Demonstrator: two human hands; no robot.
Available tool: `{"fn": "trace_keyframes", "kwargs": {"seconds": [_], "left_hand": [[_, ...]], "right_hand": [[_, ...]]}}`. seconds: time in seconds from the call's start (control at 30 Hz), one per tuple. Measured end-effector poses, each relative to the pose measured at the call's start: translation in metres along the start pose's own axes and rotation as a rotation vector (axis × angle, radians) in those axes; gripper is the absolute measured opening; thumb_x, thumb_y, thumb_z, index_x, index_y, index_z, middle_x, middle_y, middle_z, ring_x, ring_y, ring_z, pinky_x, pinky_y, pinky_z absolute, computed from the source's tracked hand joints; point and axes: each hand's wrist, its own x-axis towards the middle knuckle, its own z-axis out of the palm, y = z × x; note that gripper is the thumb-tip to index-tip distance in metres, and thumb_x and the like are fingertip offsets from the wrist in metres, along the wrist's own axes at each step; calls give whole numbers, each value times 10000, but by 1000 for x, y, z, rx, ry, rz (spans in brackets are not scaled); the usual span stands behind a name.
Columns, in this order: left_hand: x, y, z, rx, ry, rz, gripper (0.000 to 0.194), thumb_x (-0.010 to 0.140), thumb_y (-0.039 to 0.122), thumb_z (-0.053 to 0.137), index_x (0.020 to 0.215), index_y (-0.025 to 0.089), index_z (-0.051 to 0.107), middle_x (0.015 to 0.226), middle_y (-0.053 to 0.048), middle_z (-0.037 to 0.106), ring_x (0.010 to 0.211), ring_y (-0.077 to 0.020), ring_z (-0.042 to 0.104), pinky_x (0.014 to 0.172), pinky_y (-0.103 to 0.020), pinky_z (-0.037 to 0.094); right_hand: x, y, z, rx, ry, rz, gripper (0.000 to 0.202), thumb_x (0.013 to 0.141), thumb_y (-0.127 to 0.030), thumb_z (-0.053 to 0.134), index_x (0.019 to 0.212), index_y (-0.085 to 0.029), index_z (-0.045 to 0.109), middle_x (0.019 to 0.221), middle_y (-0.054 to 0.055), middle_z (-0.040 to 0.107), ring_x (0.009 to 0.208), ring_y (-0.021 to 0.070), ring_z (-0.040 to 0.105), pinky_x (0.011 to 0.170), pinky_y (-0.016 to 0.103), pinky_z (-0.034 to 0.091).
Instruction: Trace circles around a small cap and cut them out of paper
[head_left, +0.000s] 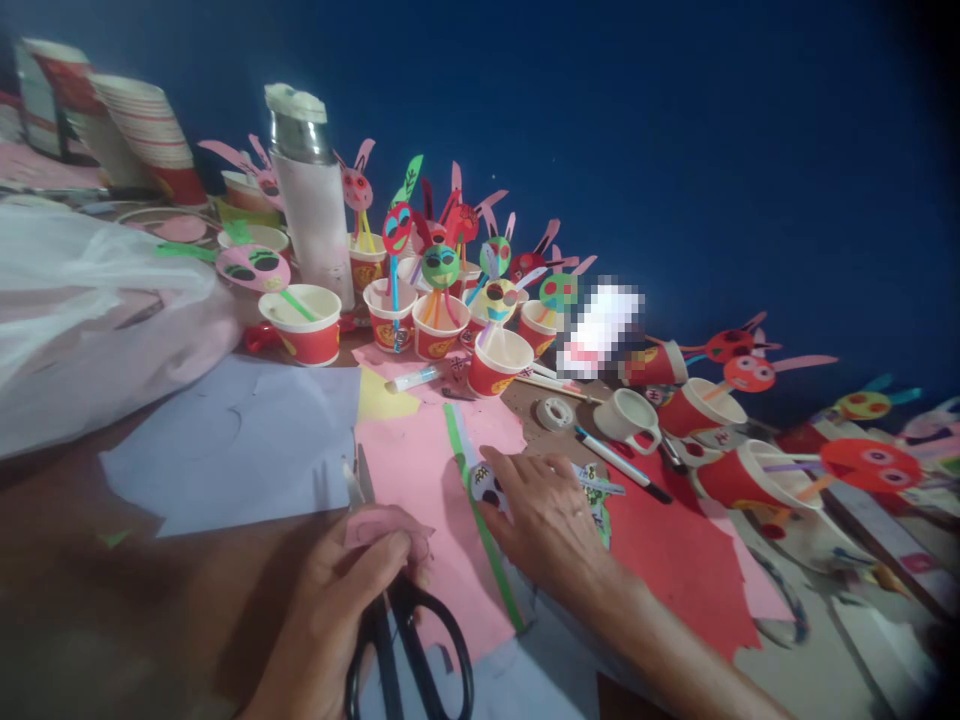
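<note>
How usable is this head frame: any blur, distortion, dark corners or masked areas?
Head view: wide-angle bending tilts the table and darkens the right corners; the left hand on the scissors and the right hand on pink paper look soft; a pixelated block masks something among the cups; lighting is dim and bluish.

Brown worktop [90, 600] against a blue wall, pale blue paper sheet [240, 440], pink paper sheet [427, 480], torn red paper sheet [675, 560], clear plastic bag [82, 310], rows of red paper cups [307, 325] holding paper faces, steel flask [311, 190], tape roll [555, 413], white mug [630, 418], pen [622, 466]
</note>
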Motion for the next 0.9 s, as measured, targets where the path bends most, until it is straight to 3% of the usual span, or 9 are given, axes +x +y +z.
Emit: {"fn": "trace_keyframes", "kwargs": {"seconds": [0.17,0.53,0.7,0.8,0.9], "left_hand": [[3,-1,0,53,-26,-17,187,642,282,703,601,146,582,610,6,559,513,-86,499,457,-155,420],[4,-2,-1,65,-29,-36,168,651,277,718,644,140,622,607,7,560,524,-78,496,469,-141,433],[4,-2,-2,77,-68,-15,160,658,268,720,650,138,627,593,3,566,524,-83,504,466,-143,435],[4,-2,-3,90,-72,-29,170,659,281,718,653,136,630,585,-2,568,522,-90,510,460,-149,439],[5,-2,-5,94,-65,-64,175,654,295,720,669,141,638,573,2,566,510,-91,507,448,-151,442]], "right_hand": [[1,4,-3,137,-45,18,361,793,-188,577,1150,-169,529,924,76,642,876,248,590,796,370,364],[-3,17,12,546,37,61,269,845,-80,479,1056,-214,578,948,28,642,846,167,591,753,300,458],[-10,36,-13,662,71,85,203,858,-131,488,1010,-212,595,924,23,669,848,164,622,760,290,489],[-23,62,-34,635,36,142,196,873,-191,492,1038,-230,589,921,19,660,823,166,624,728,285,496],[-42,97,-47,467,-47,145,224,886,-224,481,1087,-258,576,963,27,656,854,184,619,732,306,490]]}}
